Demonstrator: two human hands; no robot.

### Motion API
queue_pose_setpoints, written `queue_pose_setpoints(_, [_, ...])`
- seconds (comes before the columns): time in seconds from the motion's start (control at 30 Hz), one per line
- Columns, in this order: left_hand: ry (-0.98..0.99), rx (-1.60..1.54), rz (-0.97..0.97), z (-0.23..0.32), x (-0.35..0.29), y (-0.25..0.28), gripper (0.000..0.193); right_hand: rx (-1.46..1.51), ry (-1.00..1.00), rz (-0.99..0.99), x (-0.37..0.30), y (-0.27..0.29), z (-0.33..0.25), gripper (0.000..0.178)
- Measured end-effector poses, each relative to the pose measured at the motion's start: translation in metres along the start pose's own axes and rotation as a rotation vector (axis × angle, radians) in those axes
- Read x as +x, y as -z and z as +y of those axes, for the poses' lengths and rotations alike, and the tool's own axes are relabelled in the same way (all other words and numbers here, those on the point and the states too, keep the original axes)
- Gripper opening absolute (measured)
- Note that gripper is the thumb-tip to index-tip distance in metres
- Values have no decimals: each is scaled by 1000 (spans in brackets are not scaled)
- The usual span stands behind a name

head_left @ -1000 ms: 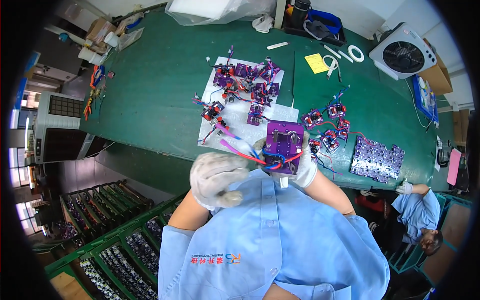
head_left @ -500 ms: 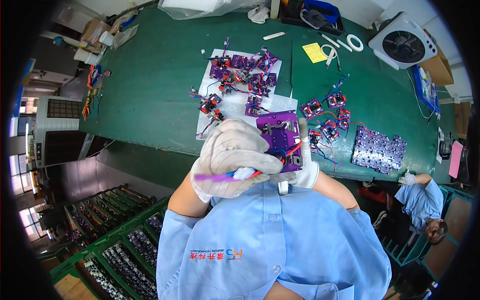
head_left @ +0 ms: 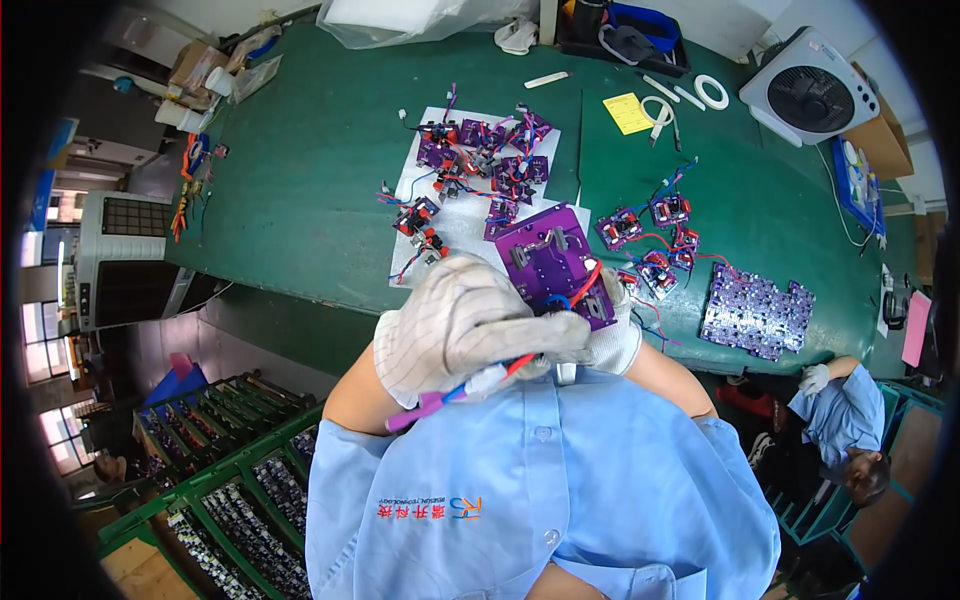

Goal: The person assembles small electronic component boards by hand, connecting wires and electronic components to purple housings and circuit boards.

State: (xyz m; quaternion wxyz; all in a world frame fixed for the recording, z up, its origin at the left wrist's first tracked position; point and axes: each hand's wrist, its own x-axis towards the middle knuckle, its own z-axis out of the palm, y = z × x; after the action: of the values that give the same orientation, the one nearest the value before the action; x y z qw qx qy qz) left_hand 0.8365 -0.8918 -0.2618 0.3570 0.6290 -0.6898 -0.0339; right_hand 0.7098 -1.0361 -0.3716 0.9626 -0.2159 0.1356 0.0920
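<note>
Close to the middle of the view, in front of the wearer's light blue shirt (head_left: 620, 470), a purple circuit board (head_left: 545, 270) is held tilted, one face toward the camera, with metal brackets and a red and a blue wire showing on it. The right hand (head_left: 608, 345), in a white glove, grips the board at its lower right edge, much of the hand hidden behind it. The left hand (head_left: 470, 315), gloved likewise, covers part of the board's lower left edge, its fingers folded closely around the wire bundle (head_left: 455, 393), whose white connector and purple ends stick out toward seven o'clock. Whether the left fingertips also press on the board cannot be told.

With the board as the clock's centre, wired purple modules (head_left: 520, 175) lie at eleven o'clock on a white foam sheet (head_left: 460, 235), spread on the green table (head_left: 300, 200). Another group of modules (head_left: 622, 230) sits between two and three, and a panel of small boards (head_left: 757, 312) lies just past three. At one o'clock is a yellow paper (head_left: 627, 113); at two, a fan (head_left: 812, 98). Green racks (head_left: 205, 476) stand at eight, and a co-worker (head_left: 835, 420) is at four.
</note>
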Motion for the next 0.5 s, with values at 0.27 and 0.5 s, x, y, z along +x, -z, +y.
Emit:
queue_pose_setpoints(0.27, [342,-499,288,-20,22,-18,21,450,-117,-218,1,-12,-13,62])
queue_pose_setpoints(0.5, [668,-793,402,-27,3,-39,24,13,60,101,-11,-20,-24,62])
